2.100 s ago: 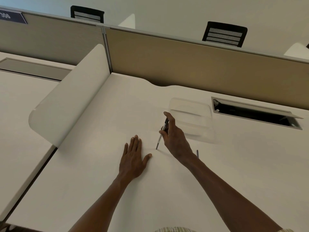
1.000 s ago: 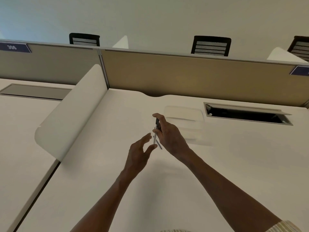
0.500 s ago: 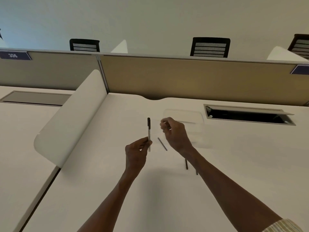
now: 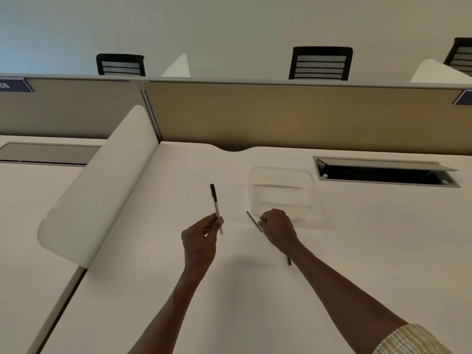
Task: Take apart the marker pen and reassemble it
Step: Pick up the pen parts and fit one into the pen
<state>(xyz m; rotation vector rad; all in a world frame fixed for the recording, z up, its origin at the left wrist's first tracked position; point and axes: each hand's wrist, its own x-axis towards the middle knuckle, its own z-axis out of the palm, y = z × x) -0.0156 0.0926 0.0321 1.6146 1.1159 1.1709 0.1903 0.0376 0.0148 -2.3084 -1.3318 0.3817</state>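
My left hand (image 4: 200,241) pinches the lower end of the marker pen body (image 4: 216,209), a thin white barrel with a black top, held nearly upright above the desk. To its right, my right hand (image 4: 278,229) grips a thin grey rod (image 4: 253,221), the marker's inner part, which slants up and to the left. The two pieces are apart, with a gap between them. A small dark piece (image 4: 288,261) lies on the desk, partly hidden behind my right wrist.
A clear plastic tray (image 4: 281,175) sits on the white desk (image 4: 153,290) just beyond my right hand. An open cable hatch (image 4: 383,172) is at the back right. A curved white divider (image 4: 102,185) bounds the left, a tan partition (image 4: 281,113) the back.
My right hand passed the marker to the left and pulled the thin rod out of it. The hands have since drawn apart, and the camera has tilted up.
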